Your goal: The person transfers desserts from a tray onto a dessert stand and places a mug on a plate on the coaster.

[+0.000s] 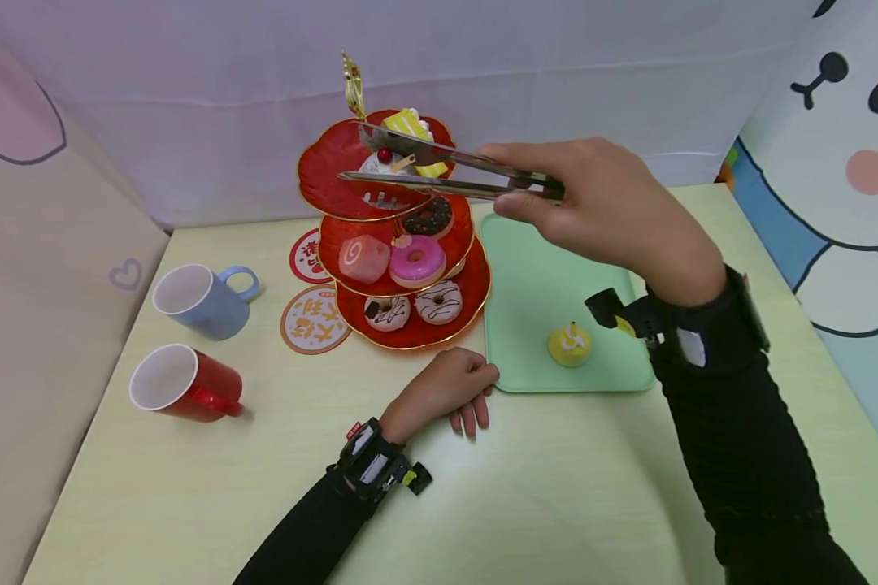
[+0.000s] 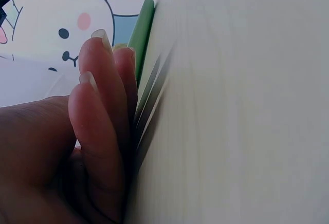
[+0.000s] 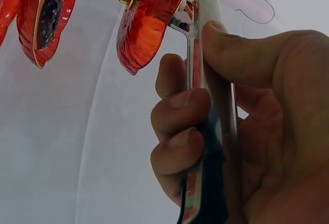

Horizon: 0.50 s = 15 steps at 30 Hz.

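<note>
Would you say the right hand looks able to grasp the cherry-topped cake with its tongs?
Likely yes: the right hand holds the tongs parted, and in the head view their arms flank the cherry-topped cake, though the yellow cake slice sits close beside it.

And here's the left hand (image 2: 97, 126), fingers pointing up the frame, lying right along the pale worktop (image 2: 236, 121) that fills the right side! Just past the fingertips, the green tray (image 2: 143, 31), seen edge-on; contact, hard to call. Behind them, a pink-cheeked cartoon face (image 2: 72, 18) on the backdrop (image 2: 28, 88).
</note>
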{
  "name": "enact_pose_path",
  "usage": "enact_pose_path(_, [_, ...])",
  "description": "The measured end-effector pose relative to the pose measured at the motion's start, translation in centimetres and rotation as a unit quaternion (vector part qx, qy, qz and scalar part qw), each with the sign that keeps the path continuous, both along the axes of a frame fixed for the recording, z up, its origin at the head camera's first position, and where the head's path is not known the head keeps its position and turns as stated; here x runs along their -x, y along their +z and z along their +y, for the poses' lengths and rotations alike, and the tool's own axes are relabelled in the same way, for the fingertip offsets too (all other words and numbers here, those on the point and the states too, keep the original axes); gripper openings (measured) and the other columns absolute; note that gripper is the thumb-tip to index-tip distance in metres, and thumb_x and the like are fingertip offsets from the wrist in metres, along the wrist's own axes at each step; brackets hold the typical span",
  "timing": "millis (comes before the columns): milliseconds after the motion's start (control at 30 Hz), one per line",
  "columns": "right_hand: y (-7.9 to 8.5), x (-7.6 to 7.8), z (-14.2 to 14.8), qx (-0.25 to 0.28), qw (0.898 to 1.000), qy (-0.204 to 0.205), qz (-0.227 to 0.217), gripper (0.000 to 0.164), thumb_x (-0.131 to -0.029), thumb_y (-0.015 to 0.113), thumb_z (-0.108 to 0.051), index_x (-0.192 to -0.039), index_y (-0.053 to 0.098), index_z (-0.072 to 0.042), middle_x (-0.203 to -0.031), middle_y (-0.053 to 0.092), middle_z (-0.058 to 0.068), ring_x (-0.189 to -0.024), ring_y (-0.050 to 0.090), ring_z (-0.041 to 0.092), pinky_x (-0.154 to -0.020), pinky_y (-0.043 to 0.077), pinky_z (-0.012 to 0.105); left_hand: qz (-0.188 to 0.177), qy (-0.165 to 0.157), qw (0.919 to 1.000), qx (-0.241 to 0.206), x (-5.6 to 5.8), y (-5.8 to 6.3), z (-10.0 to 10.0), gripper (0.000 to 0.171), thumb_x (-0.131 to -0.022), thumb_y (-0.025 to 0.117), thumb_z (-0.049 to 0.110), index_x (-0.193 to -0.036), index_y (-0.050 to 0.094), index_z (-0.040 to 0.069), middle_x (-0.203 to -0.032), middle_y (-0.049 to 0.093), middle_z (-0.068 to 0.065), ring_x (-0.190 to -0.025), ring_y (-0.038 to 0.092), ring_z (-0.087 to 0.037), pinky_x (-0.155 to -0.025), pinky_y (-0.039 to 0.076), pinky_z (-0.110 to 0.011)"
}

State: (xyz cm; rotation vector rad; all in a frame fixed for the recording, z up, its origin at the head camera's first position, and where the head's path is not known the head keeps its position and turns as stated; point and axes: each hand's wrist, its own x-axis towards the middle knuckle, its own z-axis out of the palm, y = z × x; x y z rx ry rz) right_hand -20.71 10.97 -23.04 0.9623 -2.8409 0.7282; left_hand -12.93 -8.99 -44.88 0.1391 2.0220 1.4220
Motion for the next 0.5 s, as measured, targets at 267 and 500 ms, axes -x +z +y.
enact_pose_path(267, [0.2, -0.04, -0.04, -0.003, 1.0, 0.013, -0.002, 0.053, -0.106, 0.065, -0.031, -0.158, 0.054, -0.025, -0.109, 0.072, 0.006, -0.071, 0.05, 0.025, -0.064, 0.035, 0.041, 0.0, 0.001, 1.0, -0.002, -0.01, -0.06, -0.1, 0.031, -0.105, 0.049, 0.021, -0.086, 0.063, 0.0, -0.069, 0.074, -0.013, -0.053, 0.071, -0.033, -0.042, 0.054, -0.03])
enact_pose_path(500, [0.53, -0.2, -0.1, -0.002, 1.0, 0.031, -0.003, 0.056, -0.106, 0.067, -0.027, -0.159, 0.052, -0.02, -0.109, 0.07, 0.004, -0.072, 0.053, 0.023, -0.064, 0.04, 0.041, -0.002, 0.0, 1.0, -0.002, -0.03, 0.0, -0.24, 0.031, -0.105, 0.049, 0.022, -0.087, 0.063, 0.001, -0.069, 0.074, -0.013, -0.053, 0.071, -0.032, -0.042, 0.054, -0.03])
